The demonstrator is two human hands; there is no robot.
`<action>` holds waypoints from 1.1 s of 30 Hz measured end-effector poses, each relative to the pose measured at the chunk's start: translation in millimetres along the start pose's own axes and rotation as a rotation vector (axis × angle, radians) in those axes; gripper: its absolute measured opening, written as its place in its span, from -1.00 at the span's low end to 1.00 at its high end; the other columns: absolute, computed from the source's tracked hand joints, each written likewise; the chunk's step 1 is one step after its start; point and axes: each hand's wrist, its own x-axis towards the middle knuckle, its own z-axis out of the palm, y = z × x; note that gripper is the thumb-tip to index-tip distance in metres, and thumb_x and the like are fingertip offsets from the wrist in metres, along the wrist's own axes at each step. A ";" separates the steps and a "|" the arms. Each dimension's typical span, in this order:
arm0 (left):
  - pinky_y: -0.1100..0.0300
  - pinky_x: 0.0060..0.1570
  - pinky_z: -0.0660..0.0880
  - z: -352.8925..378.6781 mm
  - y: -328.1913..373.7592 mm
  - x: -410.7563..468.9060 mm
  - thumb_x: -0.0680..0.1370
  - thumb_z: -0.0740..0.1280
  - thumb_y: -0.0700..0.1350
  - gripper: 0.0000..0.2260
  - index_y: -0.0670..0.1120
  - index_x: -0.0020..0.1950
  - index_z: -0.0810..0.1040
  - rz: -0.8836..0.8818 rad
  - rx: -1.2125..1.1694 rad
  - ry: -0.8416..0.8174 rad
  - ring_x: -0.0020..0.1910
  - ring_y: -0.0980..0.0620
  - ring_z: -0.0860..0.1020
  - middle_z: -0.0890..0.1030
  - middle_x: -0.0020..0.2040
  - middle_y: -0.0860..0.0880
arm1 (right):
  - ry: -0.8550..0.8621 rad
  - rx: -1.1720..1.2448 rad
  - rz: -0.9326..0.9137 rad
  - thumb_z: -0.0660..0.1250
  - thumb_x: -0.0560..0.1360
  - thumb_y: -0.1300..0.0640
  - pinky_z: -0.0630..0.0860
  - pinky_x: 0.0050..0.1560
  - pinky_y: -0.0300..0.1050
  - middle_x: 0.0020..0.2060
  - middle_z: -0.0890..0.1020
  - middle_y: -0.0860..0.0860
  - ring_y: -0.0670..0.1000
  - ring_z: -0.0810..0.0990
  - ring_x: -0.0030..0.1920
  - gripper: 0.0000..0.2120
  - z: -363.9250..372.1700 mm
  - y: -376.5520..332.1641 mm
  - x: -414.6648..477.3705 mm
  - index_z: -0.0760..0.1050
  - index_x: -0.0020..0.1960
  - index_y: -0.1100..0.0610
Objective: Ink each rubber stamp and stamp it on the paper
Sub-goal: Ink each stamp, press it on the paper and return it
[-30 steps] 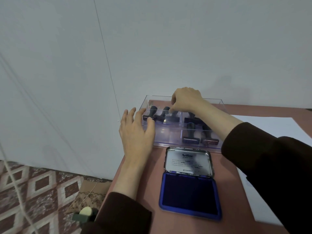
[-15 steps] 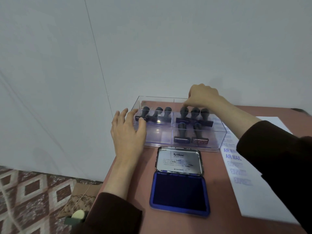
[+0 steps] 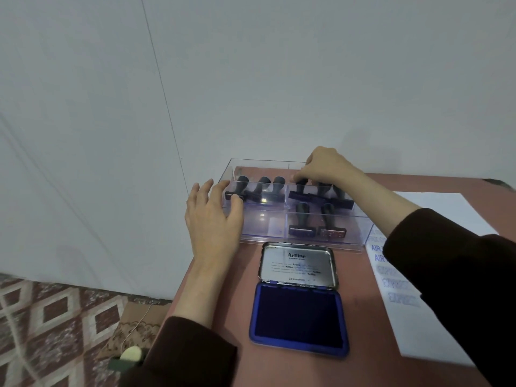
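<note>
Reddish table (image 3: 368,317) fills the lower right of frame. White paper (image 3: 418,331), right edge, bears blue imprints. Clear compartment tray (image 3: 262,224), centre, holds several stamps. Open blue ink pad (image 3: 300,317) lies just below it. Left hand (image 3: 215,222), fingers straight, rests against the tray's left end. Right hand (image 3: 326,166) pinches a rubber stamp (image 3: 300,191) in the upper right compartment. Judged step: picking a stamp. Next: lift clear, press onto the pad.
</note>
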 end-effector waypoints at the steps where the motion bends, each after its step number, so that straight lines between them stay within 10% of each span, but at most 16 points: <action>1: 0.12 0.38 0.07 0.1 0.0 0.0 0.45 0.09 0.05 -0.54 -0.02 0.30 0.48 0.001 -0.001 0.001 0.46 -0.01 0.14 0.38 0.40 -0.05 | 0.011 0.082 0.006 0.45 0.34 0.08 0.36 -0.45 -0.25 -0.43 0.57 0.04 0.02 0.48 -0.45 -0.81 -2.3 0.3 -0.2 0.60 -0.22 0.21; 9: 0.09 0.37 0.11 -1.0 1.5 -1.6 0.48 0.12 0.05 -0.60 -0.01 0.25 0.52 0.043 -0.030 0.045 0.43 -0.03 0.18 0.42 0.36 -0.04 | 0.127 0.731 0.074 0.48 0.36 0.19 0.40 -0.52 -0.26 -0.33 0.61 0.16 -0.01 0.46 -0.48 -0.83 -14.5 8.7 -10.9 0.51 -0.25 0.23; 17: 0.06 0.30 0.22 -3.3 7.5 -6.8 0.51 0.15 0.02 -0.67 -0.07 0.12 0.59 0.263 -0.032 0.187 0.37 -0.09 0.28 0.52 0.23 -0.06 | -0.122 1.187 -0.017 0.38 0.46 0.27 0.49 -0.40 -0.27 -0.30 0.56 0.09 -0.01 0.48 -0.41 -0.96 -34.9 -0.7 -78.8 0.53 -0.11 0.22; 25: 0.10 0.36 0.14 -0.3 15.9 -26.4 0.52 0.10 0.10 -0.60 -0.04 0.22 0.53 0.365 0.102 0.038 0.37 -0.04 0.28 0.50 0.26 0.00 | -0.302 1.073 -0.069 0.38 0.43 0.33 0.55 -0.33 -0.26 -0.26 0.60 0.10 0.00 0.51 -0.37 -0.78 -19.1 9.7 -156.7 0.55 0.08 0.29; 33: -0.05 0.37 0.12 4.7 9.1 -27.3 0.53 0.02 0.19 -0.53 0.01 0.21 0.56 0.360 0.240 -0.016 0.37 -0.06 0.28 0.51 0.27 -0.01 | 0.014 0.577 -0.288 0.48 0.35 -0.01 0.33 -0.38 -0.41 -0.39 0.49 -0.07 -0.20 0.35 -0.45 -0.81 15.5 23.2 -204.0 0.57 -0.15 0.07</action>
